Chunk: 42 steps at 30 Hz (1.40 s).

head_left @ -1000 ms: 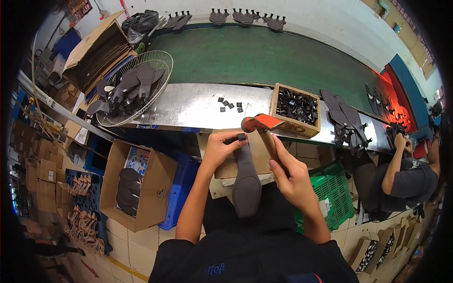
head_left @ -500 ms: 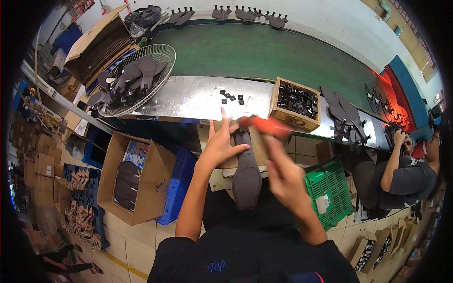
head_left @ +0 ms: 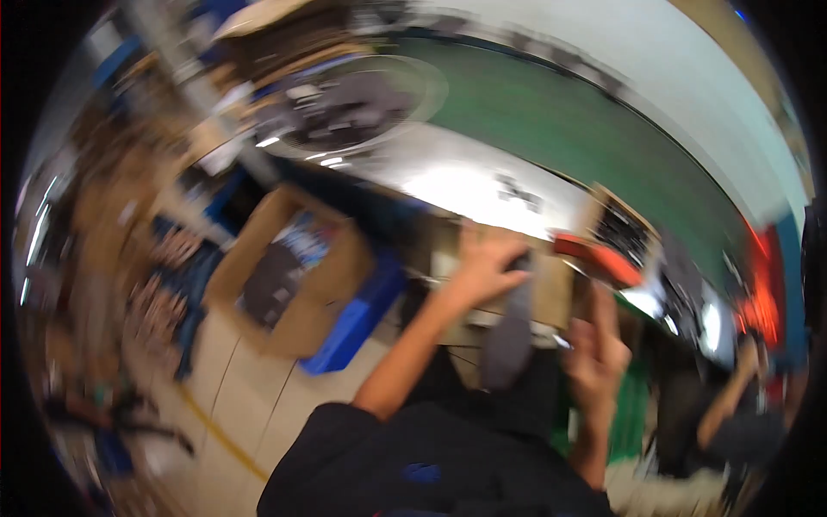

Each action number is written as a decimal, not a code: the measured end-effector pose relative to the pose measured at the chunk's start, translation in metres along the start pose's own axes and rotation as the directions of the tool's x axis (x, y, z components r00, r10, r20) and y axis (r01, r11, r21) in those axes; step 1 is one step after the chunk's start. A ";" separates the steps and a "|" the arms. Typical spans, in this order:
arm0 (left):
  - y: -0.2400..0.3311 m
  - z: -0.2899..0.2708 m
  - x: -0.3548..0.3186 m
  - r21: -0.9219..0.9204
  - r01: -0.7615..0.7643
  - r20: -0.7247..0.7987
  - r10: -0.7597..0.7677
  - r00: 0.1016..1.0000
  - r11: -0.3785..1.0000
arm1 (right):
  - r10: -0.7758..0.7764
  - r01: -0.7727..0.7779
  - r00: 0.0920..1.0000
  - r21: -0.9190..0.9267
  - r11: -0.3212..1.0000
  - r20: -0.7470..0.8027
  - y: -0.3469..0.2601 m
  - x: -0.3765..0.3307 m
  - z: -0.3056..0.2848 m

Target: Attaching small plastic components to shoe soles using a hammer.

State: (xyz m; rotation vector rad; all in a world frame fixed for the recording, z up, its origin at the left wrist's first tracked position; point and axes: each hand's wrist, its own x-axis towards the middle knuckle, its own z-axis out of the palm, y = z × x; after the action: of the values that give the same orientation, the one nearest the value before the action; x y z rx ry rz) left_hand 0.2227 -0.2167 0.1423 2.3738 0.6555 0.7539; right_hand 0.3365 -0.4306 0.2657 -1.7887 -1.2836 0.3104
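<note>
The whole picture is smeared by motion. A long dark grey shoe piece (head_left: pixel 508 332) hangs over a cardboard-covered board (head_left: pixel 551 289) in front of me. My left hand (head_left: pixel 482 258) lies with its fingers spread on the top end of that piece and holds it against the board. My right hand (head_left: pixel 594 349) is raised just right of the piece, apart from it; the blur hides whether it holds anything. A red tool (head_left: pixel 599 258) lies above my right hand at the board's far edge.
A shiny metal ledge (head_left: pixel 465 185) and a green conveyor belt (head_left: pixel 551 129) run behind. A wire basket (head_left: pixel 345 108) holds dark pieces. A cardboard box (head_left: pixel 284 276) and a blue crate (head_left: pixel 357 319) stand on the floor at left. Another person (head_left: pixel 741 414) sits at right.
The camera has swung and tilted, so everything is blurred. My right hand has dropped away from the red tool toward me. My left hand stays on the dark piece.
</note>
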 end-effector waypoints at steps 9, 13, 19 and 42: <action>0.109 -0.020 -0.069 -0.670 -0.157 0.044 0.250 0.967 0.725 | -0.127 0.260 0.887 -0.255 0.931 0.444 0.123 0.031 -0.019; 0.123 -0.044 -0.073 -0.893 0.260 0.300 0.054 0.952 0.368 | -0.326 0.511 0.846 -0.465 0.723 0.423 0.056 0.041 -0.002; 0.135 -0.067 -0.075 -0.791 0.557 0.598 0.127 0.791 0.253 | -0.530 0.015 0.583 0.644 0.765 0.616 0.034 0.047 -0.028; 0.073 -0.131 0.064 -0.455 0.190 -0.379 -0.383 0.843 0.870 | -0.194 0.208 0.970 -0.090 0.974 0.145 0.108 0.007 -0.117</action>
State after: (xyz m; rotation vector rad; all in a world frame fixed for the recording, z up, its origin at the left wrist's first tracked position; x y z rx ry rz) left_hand 0.2055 -0.1855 0.3018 1.6716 0.9305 1.1965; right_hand 0.4834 -0.4916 0.2517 -1.7293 -1.5905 0.2577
